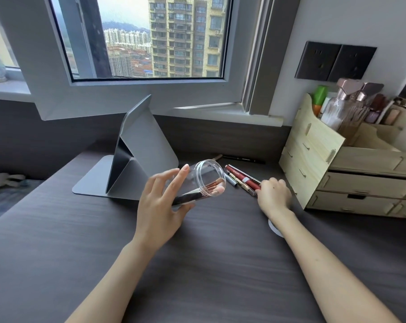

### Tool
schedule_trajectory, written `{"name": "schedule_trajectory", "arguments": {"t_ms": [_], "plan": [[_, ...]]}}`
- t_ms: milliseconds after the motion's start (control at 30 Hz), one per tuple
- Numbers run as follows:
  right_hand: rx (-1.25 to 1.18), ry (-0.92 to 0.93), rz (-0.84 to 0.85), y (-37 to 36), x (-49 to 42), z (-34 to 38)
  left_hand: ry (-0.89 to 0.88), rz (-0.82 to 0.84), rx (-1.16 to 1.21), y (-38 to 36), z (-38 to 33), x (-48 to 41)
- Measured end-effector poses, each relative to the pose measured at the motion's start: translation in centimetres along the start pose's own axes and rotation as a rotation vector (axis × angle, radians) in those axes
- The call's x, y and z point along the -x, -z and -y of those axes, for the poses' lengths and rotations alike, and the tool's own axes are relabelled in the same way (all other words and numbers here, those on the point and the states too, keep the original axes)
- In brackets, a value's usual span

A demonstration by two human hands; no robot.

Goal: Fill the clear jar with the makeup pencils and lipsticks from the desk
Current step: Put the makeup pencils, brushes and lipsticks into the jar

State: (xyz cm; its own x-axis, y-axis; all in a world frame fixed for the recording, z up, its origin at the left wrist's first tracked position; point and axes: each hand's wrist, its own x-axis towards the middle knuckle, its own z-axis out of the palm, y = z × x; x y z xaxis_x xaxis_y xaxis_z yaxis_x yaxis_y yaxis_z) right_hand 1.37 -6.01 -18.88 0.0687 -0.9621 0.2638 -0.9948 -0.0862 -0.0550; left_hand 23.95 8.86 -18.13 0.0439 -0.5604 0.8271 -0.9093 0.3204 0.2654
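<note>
Left hand (161,206): holds the clear round plastic jar (203,180) tilted above the dark wood-grain desk (80,241), its mouth turned toward the right; thumb under it, fingers loosely spread over the top.
Jar contents: several slim pencils with rose-gold ends (206,188) lie inside, tips at the mouth.
Right hand (273,194): knuckles up on the desk, fingers curled at the near ends of the red lipstick tubes (242,179); whether it grips them I cannot tell.
Loose items: a silver-capped pencil (232,181) beside the lipsticks; a black pencil (244,159) farther back.
Surroundings: grey folded tablet stand (136,159) left; pale wooden drawer organiser (337,171) right.
</note>
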Motion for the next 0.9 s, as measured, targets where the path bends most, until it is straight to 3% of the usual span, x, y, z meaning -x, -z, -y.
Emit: {"name": "schedule_trajectory", "arguments": {"t_ms": [200, 367, 500, 667, 900], "plan": [[-0.627, -0.131, -0.205, 1.6, 1.0, -1.3, 0.013, 0.020, -0.007, -0.1, 0.2, 0.1], [-1.071, 0.028, -0.204, 7.2, 5.4, -4.5, 0.020, 0.010, -0.012, -0.2, 0.2, 0.0], [-0.982, 0.250, -0.148, 11.4, 9.3, -4.7, 0.022, 0.008, -0.019, -0.4, 0.1, 0.1], [-0.714, 0.498, -0.205, 12.0, 10.2, -1.4, -0.060, 0.033, -0.034, -0.7, 0.0, 0.4], [-0.726, 0.576, -0.317, 10.4, 10.7, 4.8, -0.150, 0.051, -0.018, -0.7, -0.5, 0.6]]}}
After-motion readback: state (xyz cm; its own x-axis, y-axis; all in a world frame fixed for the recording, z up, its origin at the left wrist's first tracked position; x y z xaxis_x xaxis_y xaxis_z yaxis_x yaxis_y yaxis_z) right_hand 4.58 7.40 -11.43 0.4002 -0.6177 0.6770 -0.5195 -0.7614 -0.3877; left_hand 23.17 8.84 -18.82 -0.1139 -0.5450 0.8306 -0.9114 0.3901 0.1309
